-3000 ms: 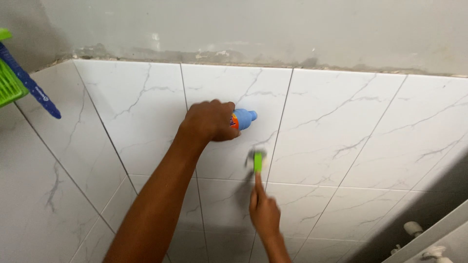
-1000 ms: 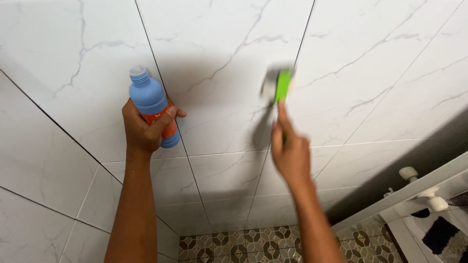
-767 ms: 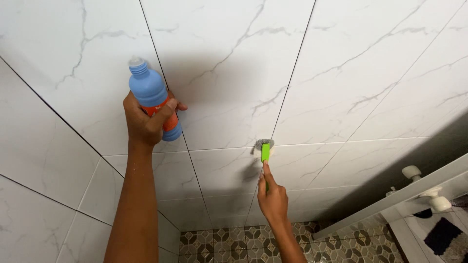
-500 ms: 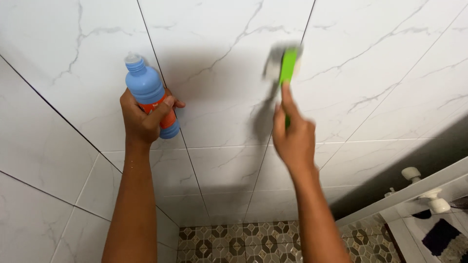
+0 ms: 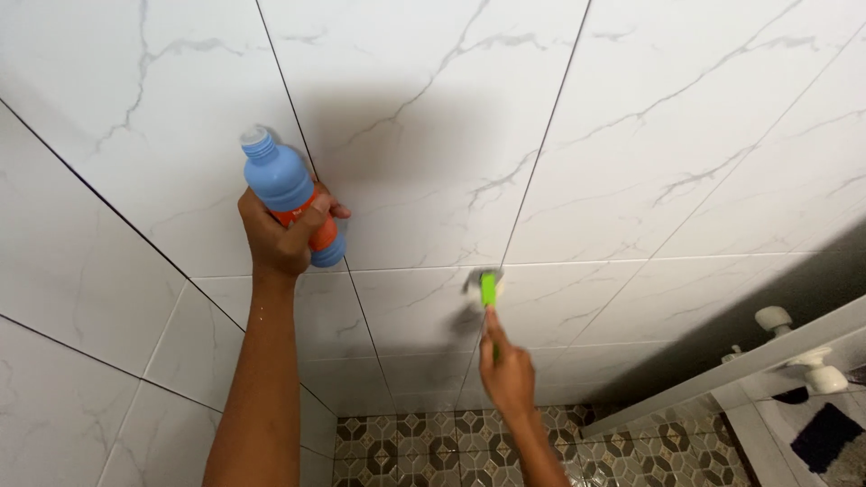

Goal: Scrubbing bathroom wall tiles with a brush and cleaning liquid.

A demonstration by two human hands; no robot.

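— Left hand?
— My left hand (image 5: 281, 236), left of centre, is wrapped around a blue plastic bottle with an orange label (image 5: 290, 193), neck upward.
— Right?
— My right hand (image 5: 508, 374), lower centre, grips a green-handled scrubbing brush (image 5: 488, 289), head against the white marble-patterned wall tiles (image 5: 631, 135).

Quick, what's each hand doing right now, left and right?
Left hand: closed around the blue bottle, held upright by the tiled wall.
Right hand: closed on the green brush, head against the wall.
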